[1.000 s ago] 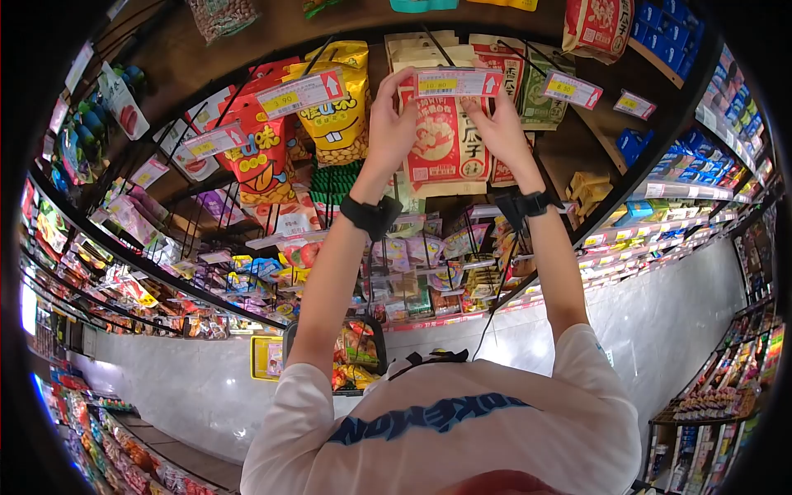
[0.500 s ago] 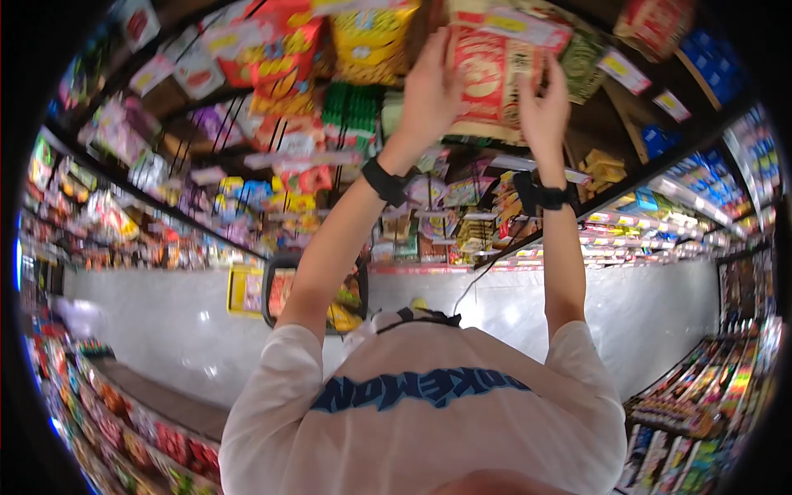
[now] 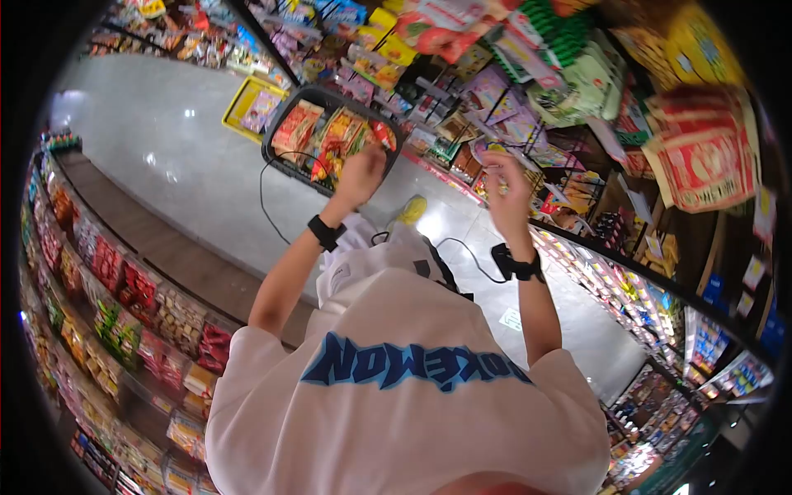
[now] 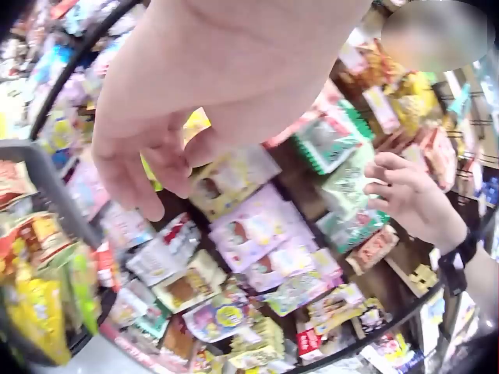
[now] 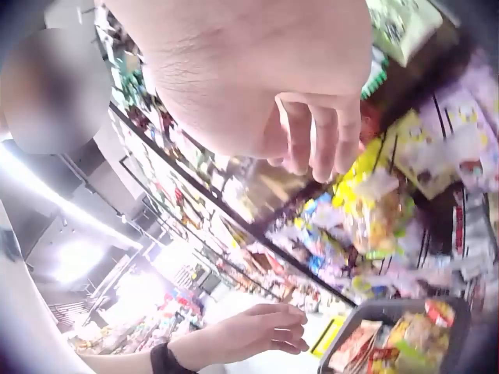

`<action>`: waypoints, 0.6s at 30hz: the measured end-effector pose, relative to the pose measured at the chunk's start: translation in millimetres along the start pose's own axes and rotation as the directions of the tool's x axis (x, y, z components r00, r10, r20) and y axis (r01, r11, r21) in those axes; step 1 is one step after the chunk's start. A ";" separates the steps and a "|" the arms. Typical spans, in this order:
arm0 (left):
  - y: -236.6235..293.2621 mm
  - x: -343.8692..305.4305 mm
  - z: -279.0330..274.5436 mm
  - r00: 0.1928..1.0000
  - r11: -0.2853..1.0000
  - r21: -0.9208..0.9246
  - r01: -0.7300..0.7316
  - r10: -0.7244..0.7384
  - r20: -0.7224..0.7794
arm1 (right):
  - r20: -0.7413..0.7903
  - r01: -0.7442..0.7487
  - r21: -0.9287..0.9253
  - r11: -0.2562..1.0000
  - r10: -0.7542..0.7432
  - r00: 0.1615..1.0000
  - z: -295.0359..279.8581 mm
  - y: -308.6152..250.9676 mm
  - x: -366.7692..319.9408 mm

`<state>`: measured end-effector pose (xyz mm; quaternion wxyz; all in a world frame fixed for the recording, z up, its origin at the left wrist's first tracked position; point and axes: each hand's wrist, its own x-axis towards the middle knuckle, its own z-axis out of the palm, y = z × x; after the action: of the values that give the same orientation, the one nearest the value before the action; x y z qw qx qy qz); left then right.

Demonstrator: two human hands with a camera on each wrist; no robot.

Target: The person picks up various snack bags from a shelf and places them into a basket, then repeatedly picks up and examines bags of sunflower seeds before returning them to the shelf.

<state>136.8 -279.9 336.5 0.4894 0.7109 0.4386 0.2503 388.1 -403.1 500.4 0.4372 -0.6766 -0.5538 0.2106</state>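
My left hand (image 3: 360, 175) hovers by the near rim of a dark shopping basket (image 3: 271, 150), overlapping it in the head view. Its fingers are loosely bent with nothing in them, as the left wrist view also shows. Toward the snack rack, my right hand (image 3: 507, 190) is raised, fingers relaxed and holding nothing. Inside the basket lie a red and tan packet (image 3: 297, 128) and several colourful snack bags (image 3: 342, 136). Red and tan paper seed bags (image 3: 705, 157) hang on the rack at the right, away from both hands.
A yellow basket (image 3: 235, 115) stands against the dark one. Pale green packs (image 3: 582, 87) and a yellow snack bag (image 3: 697, 54) hang on the rack. Shelves of bagged goods (image 3: 107, 260) line the left side, across a grey floor (image 3: 157, 107). A thin cable (image 3: 264, 194) loops beside the basket.
Both hands have left the red and tan seed bag and come down, the left toward the basket. The head view has swung left, putting the seed bags at the far right.
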 end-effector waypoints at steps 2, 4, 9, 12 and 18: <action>-88.6 -20.7 -14.9 0.985 0.983 0.079 0.163 -0.158 -0.068 | 0.221 -0.090 0.016 0.996 0.085 0.972 60.5 25.7 1.7; -163.5 -33.1 -28.3 0.952 0.937 0.194 0.289 -0.260 -0.163 | 0.351 -0.210 0.092 0.973 0.166 0.922 126.5 57.6 0.4; -295.6 -25.6 -44.6 0.952 0.935 0.180 0.306 -0.296 -0.079 | 0.566 -0.355 0.048 0.933 0.268 0.780 296.5 152.9 -7.8; -373.7 -5.7 -24.6 0.912 0.870 0.274 0.410 -0.384 -0.146 | 0.572 -0.319 -0.045 0.947 0.286 0.769 383.4 198.1 -15.3; -465.7 30.4 20.8 0.902 0.882 0.192 0.431 -0.412 -0.133 | 0.538 -0.367 -0.095 0.925 0.359 0.763 458.6 229.6 -32.2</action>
<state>-8.4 -200.0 -100.2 0.4318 0.6359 0.6284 0.1196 155.5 -269.8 62.0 0.2173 -0.6788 -0.5120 0.4794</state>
